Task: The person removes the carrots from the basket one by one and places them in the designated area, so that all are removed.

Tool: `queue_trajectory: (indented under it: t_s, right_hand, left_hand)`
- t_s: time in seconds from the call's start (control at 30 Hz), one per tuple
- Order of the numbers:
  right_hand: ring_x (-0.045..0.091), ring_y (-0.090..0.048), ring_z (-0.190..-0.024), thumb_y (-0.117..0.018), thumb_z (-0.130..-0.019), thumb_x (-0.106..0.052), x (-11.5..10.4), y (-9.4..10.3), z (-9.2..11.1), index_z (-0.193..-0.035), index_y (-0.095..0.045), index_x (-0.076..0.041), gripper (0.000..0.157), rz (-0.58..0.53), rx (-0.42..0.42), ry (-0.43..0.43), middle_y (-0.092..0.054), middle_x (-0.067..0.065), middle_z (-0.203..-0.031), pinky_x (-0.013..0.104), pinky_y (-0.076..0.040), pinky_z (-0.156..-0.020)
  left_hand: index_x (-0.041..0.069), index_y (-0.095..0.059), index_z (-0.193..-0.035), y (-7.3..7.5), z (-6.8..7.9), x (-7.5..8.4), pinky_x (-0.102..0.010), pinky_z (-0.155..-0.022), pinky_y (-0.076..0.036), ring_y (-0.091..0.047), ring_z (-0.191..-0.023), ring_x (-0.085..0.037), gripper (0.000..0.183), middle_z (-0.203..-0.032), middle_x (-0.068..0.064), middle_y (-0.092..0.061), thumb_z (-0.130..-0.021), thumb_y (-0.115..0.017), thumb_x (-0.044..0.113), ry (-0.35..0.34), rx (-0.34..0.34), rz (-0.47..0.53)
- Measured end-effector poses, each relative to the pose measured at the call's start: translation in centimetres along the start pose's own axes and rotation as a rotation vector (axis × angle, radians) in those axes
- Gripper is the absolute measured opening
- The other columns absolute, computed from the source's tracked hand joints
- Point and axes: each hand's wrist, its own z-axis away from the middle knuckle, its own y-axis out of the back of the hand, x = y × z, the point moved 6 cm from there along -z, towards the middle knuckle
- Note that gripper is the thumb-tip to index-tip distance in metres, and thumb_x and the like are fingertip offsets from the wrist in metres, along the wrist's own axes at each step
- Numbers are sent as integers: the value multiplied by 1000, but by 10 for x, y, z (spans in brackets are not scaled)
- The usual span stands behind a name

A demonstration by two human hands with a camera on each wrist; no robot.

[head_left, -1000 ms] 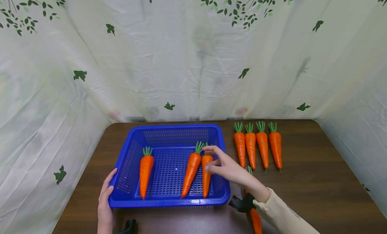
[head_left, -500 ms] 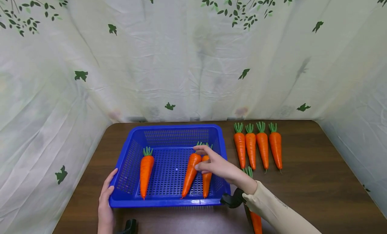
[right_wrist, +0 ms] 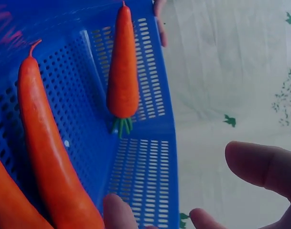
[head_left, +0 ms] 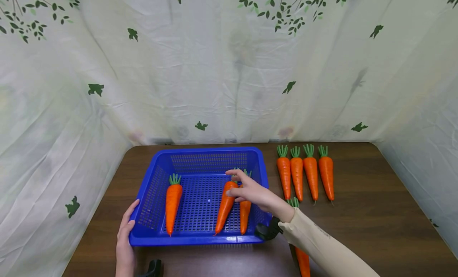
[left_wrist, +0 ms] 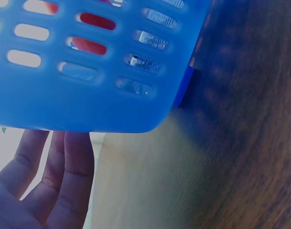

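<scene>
A blue plastic basket (head_left: pixel 195 240) holds three orange carrots with green tops. One carrot (head_left: pixel 173 205) lies at its left. Towards the right are a middle carrot (head_left: pixel 225 209) and a right carrot (head_left: pixel 245 215), both partly covered by my right hand (head_left: pixel 255 193). That hand is over them with thumb and fingers spread apart and nothing between them. In the right wrist view the fingertips (right_wrist: pixel 117 212) show beside the middle carrot's thick end; contact cannot be told. My left hand (head_left: pixel 125 237) touches the basket's left rim with extended fingers (left_wrist: pixel 78 167), their tips hidden behind the rim.
Several carrots (head_left: pixel 310 175) lie in a row on the brown table (head_left: pixel 361 213), right of the basket. Another carrot (head_left: pixel 302 261) lies nearer, partly hidden by the right sleeve (head_left: pixel 315 241). A leaf-patterned curtain (head_left: pixel 229 70) stands behind and at both sides.
My right hand has moved left, from over the right carrot to over the middle one, and its fingers remain spread. The left hand, the basket and the carrots keep their places.
</scene>
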Motion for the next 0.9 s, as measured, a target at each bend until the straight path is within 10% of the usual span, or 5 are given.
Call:
queue_trajectory:
  t_s: [0.9]
  right_hand:
    - [31,-52,-113,-62,-87,-10,16,-1,-24,-142,-34,1,63,86,60,-181,-42,23,-134,48,-39,-97]
  left_hand:
    - [21,-32,-150,-3,0,1,-23,-90,-26,-30,-125,-16,49,-149,4,-29,-103,-22,31,-28,-24,37]
